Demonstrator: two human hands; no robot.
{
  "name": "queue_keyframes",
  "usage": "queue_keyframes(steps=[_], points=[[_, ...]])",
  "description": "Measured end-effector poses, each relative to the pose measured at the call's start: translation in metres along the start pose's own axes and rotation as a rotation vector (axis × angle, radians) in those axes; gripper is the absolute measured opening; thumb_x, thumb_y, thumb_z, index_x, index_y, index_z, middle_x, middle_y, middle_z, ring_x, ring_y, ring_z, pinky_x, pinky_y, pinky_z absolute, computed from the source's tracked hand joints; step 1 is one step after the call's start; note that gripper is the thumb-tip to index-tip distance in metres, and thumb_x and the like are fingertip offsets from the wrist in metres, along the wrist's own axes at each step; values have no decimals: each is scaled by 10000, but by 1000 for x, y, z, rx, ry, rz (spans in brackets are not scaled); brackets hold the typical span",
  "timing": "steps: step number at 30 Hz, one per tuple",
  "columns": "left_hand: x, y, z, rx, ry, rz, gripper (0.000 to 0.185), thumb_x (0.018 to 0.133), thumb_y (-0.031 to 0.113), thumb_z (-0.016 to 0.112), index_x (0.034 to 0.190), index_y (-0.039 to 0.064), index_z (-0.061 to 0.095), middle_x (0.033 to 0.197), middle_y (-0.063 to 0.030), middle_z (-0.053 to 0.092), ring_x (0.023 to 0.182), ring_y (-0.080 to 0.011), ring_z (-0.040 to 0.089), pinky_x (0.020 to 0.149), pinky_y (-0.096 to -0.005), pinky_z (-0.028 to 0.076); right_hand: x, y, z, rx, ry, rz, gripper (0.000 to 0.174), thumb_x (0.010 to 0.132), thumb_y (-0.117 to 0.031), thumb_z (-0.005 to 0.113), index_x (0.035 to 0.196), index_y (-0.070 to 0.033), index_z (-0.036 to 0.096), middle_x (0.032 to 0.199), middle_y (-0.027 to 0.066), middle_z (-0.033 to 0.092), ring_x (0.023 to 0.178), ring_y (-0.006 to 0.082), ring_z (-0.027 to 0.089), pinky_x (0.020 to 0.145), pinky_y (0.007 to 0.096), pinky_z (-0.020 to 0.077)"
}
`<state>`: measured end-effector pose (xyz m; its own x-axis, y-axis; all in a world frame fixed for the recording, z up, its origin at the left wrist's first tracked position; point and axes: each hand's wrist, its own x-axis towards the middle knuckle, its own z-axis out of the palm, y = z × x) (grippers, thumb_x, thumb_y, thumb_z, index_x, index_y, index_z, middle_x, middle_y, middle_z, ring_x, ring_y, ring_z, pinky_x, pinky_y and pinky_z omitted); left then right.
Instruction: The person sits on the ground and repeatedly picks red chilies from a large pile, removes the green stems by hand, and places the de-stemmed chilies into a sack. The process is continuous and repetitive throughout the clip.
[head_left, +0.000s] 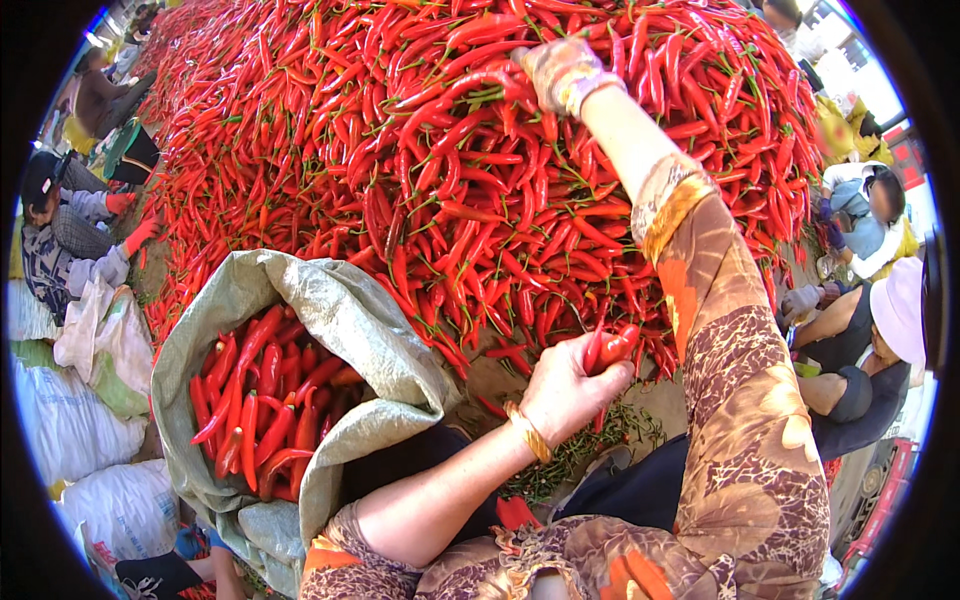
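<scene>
A large heap of red chili peppers (480, 165) with green stems fills the upper view. My right hand (562, 75), in a stained glove, reaches onto the heap, its fingertips at the peppers; whether it grips one cannot be told. Bare except for a bracelet at the wrist, my left hand (574, 386) is closed around a few red peppers (616, 347) in front of the heap. At the left, an open woven sack (352, 300) with a rolled rim holds red peppers (270, 397), most without green stems. Green stems (637, 431) lie on the ground below my left hand.
On the left, a person in red gloves (60, 217) sits by the heap, near full white sacks (75, 420). At the right sit a person with a pink hat (896, 307) and another in a white top (870, 217). A dark green bucket (131, 154) stands upper left.
</scene>
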<state>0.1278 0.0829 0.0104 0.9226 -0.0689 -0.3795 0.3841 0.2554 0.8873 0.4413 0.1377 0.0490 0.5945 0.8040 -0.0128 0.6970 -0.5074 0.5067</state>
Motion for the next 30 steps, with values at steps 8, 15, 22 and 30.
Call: queue_keyframes(steps=[8, 15, 22, 30], points=[[-3, 9, -6, -161, 64, 146, 161, 811, 97, 643, 950, 18, 624, 840, 33, 610, 764, -43, 532, 732, -219, 445, -157, -85, 114, 68, -379, -103, 363, 800, -255, 511, 1145, -149, 545, 1028, 90, 646, 955, 273, 620, 809, 443, 474], [6, 17, -18, -347, 205, 231, 58, 764, 41, 585, 818, 17, 582, 697, -22, 613, 627, -96, 568, 598, -239, 455, -291, -179, 190, 430, -838, 1, 423, 801, -251, 510, 1207, -131, 509, 1138, 138, 596, 1058, 288, 574, 901, 453, 432], [22, 11, -27, -399, 286, 198, 55, 763, 50, 613, 792, 67, 569, 641, -33, 590, 567, -156, 584, 587, -276, 469, -326, -142, 148, 1594, -872, 791, 501, 603, -183, 726, 1022, 38, 564, 810, 128, 663, 683, 217, 633, 642, 327, 522], [37, -9, -20, -238, 123, 105, 163, 797, 84, 642, 946, 31, 605, 752, -44, 614, 640, -140, 589, 605, -271, 484, -350, -93, 82, 2617, -552, 829, 335, 715, -117, 571, 1005, 52, 575, 925, 139, 641, 788, 246, 628, 760, 382, 521]])
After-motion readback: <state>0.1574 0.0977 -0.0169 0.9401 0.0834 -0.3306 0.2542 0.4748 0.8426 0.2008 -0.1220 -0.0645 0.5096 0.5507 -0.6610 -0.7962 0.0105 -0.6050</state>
